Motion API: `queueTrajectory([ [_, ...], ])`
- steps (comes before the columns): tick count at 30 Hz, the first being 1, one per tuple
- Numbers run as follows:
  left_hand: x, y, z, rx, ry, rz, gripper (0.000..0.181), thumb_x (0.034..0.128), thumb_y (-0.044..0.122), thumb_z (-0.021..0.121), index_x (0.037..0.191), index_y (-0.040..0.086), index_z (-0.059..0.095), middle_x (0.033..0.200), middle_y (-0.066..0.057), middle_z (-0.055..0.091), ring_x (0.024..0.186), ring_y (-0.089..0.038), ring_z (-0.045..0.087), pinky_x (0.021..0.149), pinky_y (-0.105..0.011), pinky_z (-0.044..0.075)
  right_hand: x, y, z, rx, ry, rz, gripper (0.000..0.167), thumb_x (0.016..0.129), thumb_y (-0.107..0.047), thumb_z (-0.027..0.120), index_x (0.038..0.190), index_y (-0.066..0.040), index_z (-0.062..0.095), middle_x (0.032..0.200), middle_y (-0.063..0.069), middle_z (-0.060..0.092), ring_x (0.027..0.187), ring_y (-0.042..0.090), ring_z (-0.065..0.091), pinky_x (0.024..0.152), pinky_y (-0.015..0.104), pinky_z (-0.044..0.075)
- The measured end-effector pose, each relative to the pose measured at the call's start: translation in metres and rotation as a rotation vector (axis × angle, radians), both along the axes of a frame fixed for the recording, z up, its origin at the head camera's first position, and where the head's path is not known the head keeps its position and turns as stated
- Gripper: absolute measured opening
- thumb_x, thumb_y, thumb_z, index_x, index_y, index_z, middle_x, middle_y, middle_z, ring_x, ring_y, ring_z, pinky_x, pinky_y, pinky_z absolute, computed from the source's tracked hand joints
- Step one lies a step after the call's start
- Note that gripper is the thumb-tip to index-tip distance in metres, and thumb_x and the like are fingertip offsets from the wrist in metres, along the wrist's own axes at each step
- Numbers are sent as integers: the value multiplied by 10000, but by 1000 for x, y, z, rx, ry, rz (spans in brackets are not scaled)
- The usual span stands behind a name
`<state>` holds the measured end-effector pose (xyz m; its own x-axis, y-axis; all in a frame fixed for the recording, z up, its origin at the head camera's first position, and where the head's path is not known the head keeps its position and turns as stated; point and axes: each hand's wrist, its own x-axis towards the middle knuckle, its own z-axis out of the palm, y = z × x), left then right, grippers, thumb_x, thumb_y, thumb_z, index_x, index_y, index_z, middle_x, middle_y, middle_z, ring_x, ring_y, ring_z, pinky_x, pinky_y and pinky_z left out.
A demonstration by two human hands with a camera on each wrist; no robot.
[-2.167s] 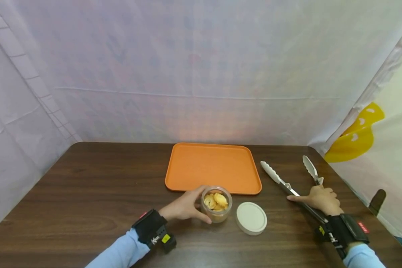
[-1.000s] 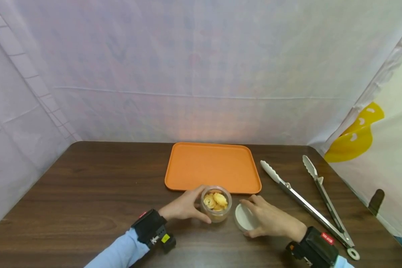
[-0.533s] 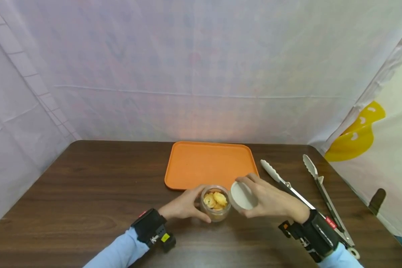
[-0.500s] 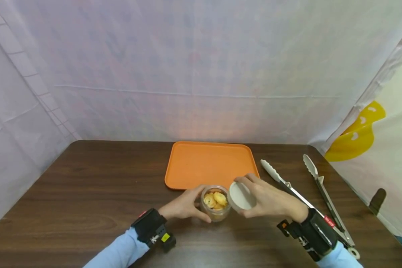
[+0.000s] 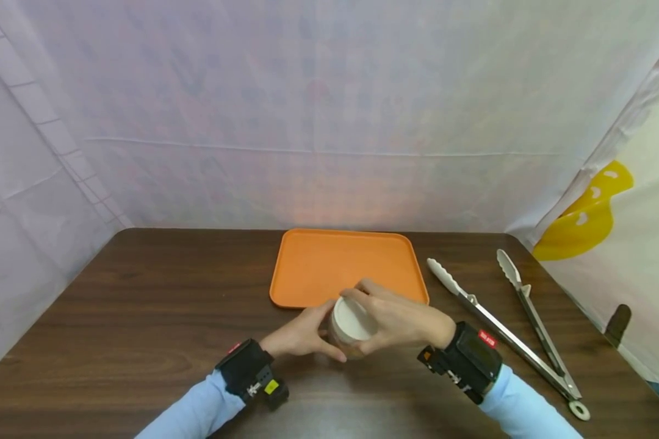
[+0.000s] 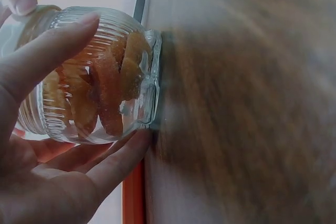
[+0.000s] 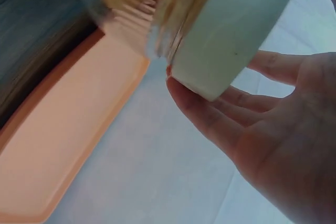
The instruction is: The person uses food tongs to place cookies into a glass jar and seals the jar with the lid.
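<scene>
A glass jar [image 6: 105,72] of yellow-brown cookies or chips stands on the table in front of the tray. My left hand [image 5: 302,332] holds it from the left, thumb on one side and fingers on the other. Over the jar's mouth is a white lid [image 5: 353,319], gripped at its rim by my right hand [image 5: 398,317]. In the right wrist view the lid [image 7: 236,30] meets the jar's threaded neck; whether it is fully seated I cannot tell. From the head view the lid and both hands hide most of the jar.
An orange tray [image 5: 346,262] lies behind the jar on the dark wooden table [image 5: 143,317]. To the right, metal tongs [image 5: 505,332] with white scalloped tips lie spread. White cloth hangs behind and at the sides, with a yellow shape [image 5: 579,228] at the right.
My right hand has let go of the tongs, picked up the white lid from the table and carried it left onto the jar. My left hand has kept its hold.
</scene>
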<state>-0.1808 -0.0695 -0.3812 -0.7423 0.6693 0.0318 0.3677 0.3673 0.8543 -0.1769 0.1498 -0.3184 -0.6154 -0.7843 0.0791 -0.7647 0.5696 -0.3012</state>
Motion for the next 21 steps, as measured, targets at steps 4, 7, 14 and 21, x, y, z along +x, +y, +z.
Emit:
queueTrajectory([
  [4,-1,0,-1,1,14,-4,910,787,71,844,1495,-87,296,1489,-291,419,1368,-457,429,1019,-486,565,-1,-5,2,42,-25,11,768,769,-314,824,1381,21,502,1149,140,545,933,187,617,740,146,560],
  [7,-1,0,-1,1,24,-7,935,783,72,847,1506,-90,278,1497,-298,411,1370,-461,427,1012,-475,570,0,-7,3,68,-50,-2,776,771,-311,828,1398,9,500,1174,148,553,944,199,627,745,154,569],
  [14,-1,1,0,-4,61,-13,959,774,69,853,1513,-97,265,1498,-307,408,1368,-467,429,1014,-481,567,-5,-8,7,98,-39,36,760,757,-310,834,1391,-20,530,1162,117,577,935,186,634,740,125,543],
  [21,0,2,0,-5,100,-19,953,765,76,861,1505,-96,287,1493,-300,418,1361,-462,438,1016,-454,570,-4,-8,5,88,41,47,742,744,-352,846,1343,-19,562,1081,98,592,865,168,649,695,110,539],
])
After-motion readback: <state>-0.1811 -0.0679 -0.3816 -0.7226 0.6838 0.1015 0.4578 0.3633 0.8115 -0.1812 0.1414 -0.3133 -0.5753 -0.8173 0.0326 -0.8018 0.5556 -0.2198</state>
